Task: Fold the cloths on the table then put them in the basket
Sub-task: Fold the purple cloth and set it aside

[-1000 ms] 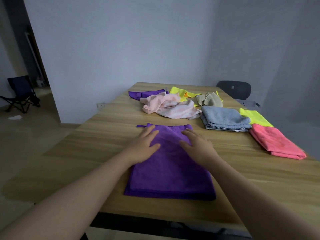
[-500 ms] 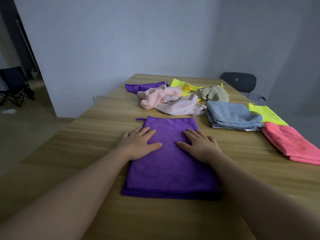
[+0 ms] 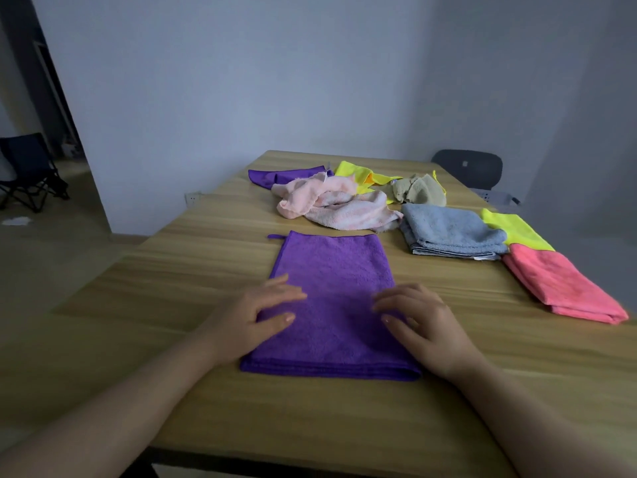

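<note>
Both hands are sliding back toward 6 o'clock, left hand and right hand pressing flat, fingers spread, smoothing the folded purple cloth lying mid-table; another fold probably is coming next.

No readable text, label or number anywhere.

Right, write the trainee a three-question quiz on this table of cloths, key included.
1. True or false: the left hand and the right hand both rest on the folded purple cloth.
2. Which colour of cloth lies partly under the coral cloth?
3. Which cloth lies crumpled? A pale pink cloth; B purple cloth; C coral cloth.
Key: 1 true; 2 the yellow cloth; 3 A.
</note>
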`<act>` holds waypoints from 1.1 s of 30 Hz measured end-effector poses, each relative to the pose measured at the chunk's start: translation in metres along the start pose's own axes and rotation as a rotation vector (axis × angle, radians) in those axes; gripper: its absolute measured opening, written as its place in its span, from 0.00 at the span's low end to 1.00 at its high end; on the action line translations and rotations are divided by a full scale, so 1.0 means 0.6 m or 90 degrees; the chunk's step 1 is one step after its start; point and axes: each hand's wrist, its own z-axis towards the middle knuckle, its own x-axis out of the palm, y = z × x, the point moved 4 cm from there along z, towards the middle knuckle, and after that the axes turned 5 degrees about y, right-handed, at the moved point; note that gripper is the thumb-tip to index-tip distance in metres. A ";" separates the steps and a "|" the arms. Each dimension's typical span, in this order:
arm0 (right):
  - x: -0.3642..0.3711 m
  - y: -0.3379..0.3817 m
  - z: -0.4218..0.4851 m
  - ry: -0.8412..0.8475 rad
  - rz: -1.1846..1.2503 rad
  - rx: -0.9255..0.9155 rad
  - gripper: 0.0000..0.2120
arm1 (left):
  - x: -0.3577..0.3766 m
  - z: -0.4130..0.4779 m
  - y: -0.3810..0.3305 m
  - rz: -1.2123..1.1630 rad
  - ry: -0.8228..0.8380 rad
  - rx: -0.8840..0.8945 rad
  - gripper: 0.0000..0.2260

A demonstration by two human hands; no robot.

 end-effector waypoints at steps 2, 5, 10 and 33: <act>-0.008 0.012 -0.021 0.025 -0.037 -0.046 0.10 | 0.004 -0.027 -0.009 0.092 0.095 0.019 0.20; -0.012 0.016 -0.046 0.102 -0.064 -0.049 0.16 | 0.010 -0.047 -0.009 0.275 0.226 0.037 0.25; -0.012 0.013 -0.059 0.133 -0.083 -0.029 0.18 | 0.001 -0.055 -0.017 0.219 0.139 0.058 0.24; -0.016 0.013 -0.065 -0.037 0.073 0.073 0.13 | -0.030 -0.077 -0.043 0.071 -0.160 0.071 0.08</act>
